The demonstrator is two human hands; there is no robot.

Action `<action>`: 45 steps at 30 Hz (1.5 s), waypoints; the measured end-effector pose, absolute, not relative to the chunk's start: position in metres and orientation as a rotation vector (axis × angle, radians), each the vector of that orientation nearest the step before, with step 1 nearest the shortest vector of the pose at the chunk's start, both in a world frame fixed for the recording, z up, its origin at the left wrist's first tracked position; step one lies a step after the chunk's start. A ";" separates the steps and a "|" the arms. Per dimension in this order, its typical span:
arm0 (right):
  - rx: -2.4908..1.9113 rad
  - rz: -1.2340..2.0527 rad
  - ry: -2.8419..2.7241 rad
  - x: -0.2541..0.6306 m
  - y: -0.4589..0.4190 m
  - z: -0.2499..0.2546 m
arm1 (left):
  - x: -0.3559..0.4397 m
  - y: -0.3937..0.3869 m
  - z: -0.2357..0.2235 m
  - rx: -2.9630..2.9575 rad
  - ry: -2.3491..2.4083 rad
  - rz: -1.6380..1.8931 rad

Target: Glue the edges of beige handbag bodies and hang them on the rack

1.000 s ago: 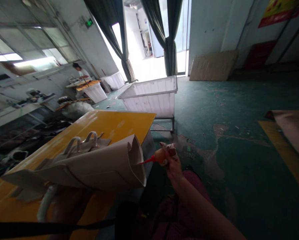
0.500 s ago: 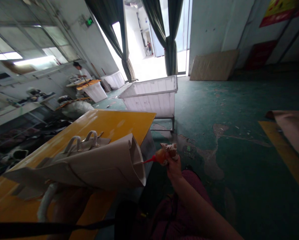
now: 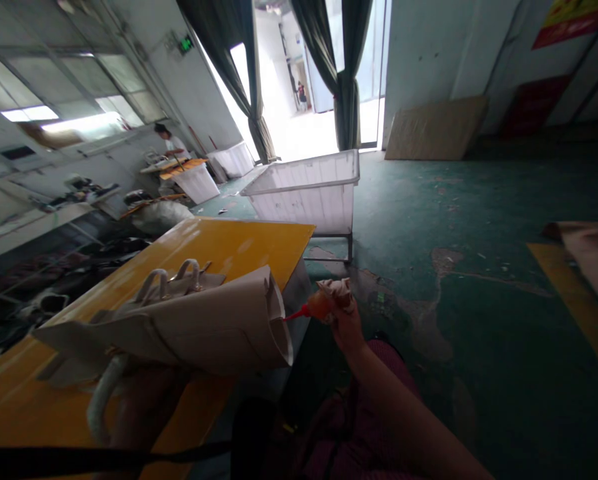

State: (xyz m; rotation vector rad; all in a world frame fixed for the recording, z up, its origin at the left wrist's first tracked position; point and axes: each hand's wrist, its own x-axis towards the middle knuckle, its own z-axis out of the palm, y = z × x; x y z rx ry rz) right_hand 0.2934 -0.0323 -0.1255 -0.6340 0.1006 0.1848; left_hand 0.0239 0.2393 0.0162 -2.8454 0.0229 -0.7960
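My right hand (image 3: 347,327) is closed round a squeeze bottle (image 3: 319,307) with orange-brown contents and a thin red nozzle. Crumpled pale wrapping (image 3: 336,289) covers its back end. The nozzle tip points left into the open end of a beige handbag (image 3: 209,327), at the inner edge of its panel. On its side over the table lies the bag, two handles up on the far side and a wrapped handle (image 3: 101,400) hanging at the near side. My left hand (image 3: 153,393) is in shadow under the bag, its fingers hidden.
The bag rests on a yellow-topped table (image 3: 249,240). Beyond it stands a white plastic bin (image 3: 303,200) on a metal frame. A person (image 3: 171,143) works at the back left. To the right, brown sheet material (image 3: 593,260) lies on another yellow surface (image 3: 569,307).
The whole view has shifted slightly. The red nozzle tip sits closer to the rim of the bag's open end than before. My right hand keeps its grip on the bottle.
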 end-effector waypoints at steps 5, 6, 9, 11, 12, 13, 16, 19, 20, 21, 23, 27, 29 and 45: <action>-0.675 0.223 0.106 0.292 -0.033 -0.138 | 0.031 0.233 0.023 -2.747 0.231 -1.021; -0.685 0.234 0.102 0.290 -0.035 -0.141 | 0.034 0.231 0.026 -2.731 0.238 -1.040; -0.695 0.270 0.087 0.285 -0.042 -0.146 | 0.037 0.226 0.031 -2.746 0.254 -1.030; -0.683 0.286 0.092 0.285 -0.044 -0.146 | 0.037 0.225 0.031 -2.778 0.227 -1.003; -0.674 0.285 0.095 0.286 -0.044 -0.144 | 0.036 0.224 0.031 -2.788 0.203 -0.991; -0.666 0.276 0.095 0.288 -0.043 -0.141 | 0.035 0.224 0.031 -2.791 0.177 -0.979; -0.643 0.255 0.085 0.295 -0.037 -0.131 | 0.034 0.224 0.032 -2.774 0.177 -0.962; -0.614 0.288 0.063 0.302 -0.030 -0.119 | 0.034 0.224 0.034 -2.740 0.223 -0.943; -0.603 0.294 0.053 0.303 -0.028 -0.116 | 0.034 0.225 0.034 -2.726 0.229 -0.934; -0.596 0.293 0.046 0.304 -0.026 -0.113 | 0.034 0.227 0.033 -2.712 0.226 -0.919; -0.589 0.280 0.047 0.306 -0.023 -0.109 | 0.031 0.233 0.030 -2.684 0.222 -0.878; -0.597 0.265 0.064 0.308 -0.021 -0.109 | 0.024 0.248 0.023 -2.670 0.241 -0.786; -0.612 0.265 0.067 0.308 -0.023 -0.114 | 0.022 0.250 0.020 -2.693 0.239 -0.779; -0.643 0.342 0.195 0.282 -0.055 -0.152 | 0.026 0.229 0.024 -2.765 0.171 -0.928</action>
